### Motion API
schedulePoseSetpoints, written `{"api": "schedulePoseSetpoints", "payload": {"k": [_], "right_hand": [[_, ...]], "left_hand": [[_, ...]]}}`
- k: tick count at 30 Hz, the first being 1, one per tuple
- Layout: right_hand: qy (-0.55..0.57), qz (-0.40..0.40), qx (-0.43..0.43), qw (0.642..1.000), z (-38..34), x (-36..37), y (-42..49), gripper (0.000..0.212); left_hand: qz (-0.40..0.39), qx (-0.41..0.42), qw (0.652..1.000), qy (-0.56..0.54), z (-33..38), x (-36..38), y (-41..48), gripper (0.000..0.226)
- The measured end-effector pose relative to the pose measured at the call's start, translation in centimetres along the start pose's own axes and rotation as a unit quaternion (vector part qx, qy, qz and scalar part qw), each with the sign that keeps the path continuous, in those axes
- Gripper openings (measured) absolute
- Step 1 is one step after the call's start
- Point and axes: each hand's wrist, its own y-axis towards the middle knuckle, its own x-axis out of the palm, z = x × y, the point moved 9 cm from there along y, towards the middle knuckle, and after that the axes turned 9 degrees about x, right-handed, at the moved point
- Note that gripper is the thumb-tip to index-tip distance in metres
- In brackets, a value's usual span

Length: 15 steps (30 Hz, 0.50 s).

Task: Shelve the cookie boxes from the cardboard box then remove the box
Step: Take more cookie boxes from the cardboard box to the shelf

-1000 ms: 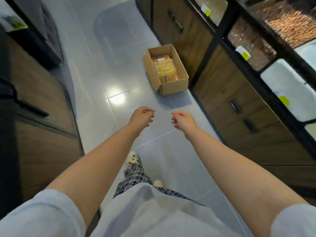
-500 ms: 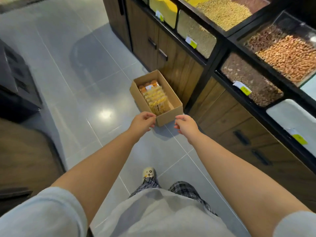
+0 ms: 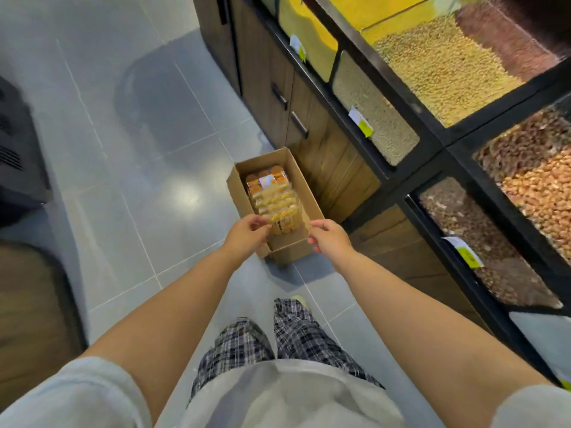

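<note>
An open cardboard box stands on the grey tiled floor against the wooden cabinets. Inside lie clear cookie boxes with yellow and orange cookies, stacked along its length. My left hand hovers over the box's near left corner, fingers loosely curled and holding nothing. My right hand hangs by the near right corner, fingers also loosely curled and empty. Neither hand visibly touches the box or the cookies.
Wooden cabinet doors with dark handles run along the right. Above them, black-framed bulk bins hold grains and nuts, with yellow price tags. A dark unit stands at the left. My legs in plaid trousers are below.
I have walked up to the cardboard box; it now lies right under my hands. Both hands have stayed out in front, loosely curled and empty.
</note>
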Motion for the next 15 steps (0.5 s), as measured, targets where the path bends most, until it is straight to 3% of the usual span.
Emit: {"api": "schedulePoseSetpoints", "payload": {"k": [8, 15], "right_hand": [[-0.032, -0.031, 0.032, 0.998, -1.1, 2.1, 14.1, 0.016], [-0.065, -0.022, 0.038, 0.997, 3.9, 5.5, 32.2, 0.024]], "left_hand": [[0.012, -0.021, 1.0, -0.014, -4.9, 1.3, 13.6, 0.01], [0.002, -0.027, 1.0, -0.001, -17.5, 5.2, 27.2, 0.013]]}}
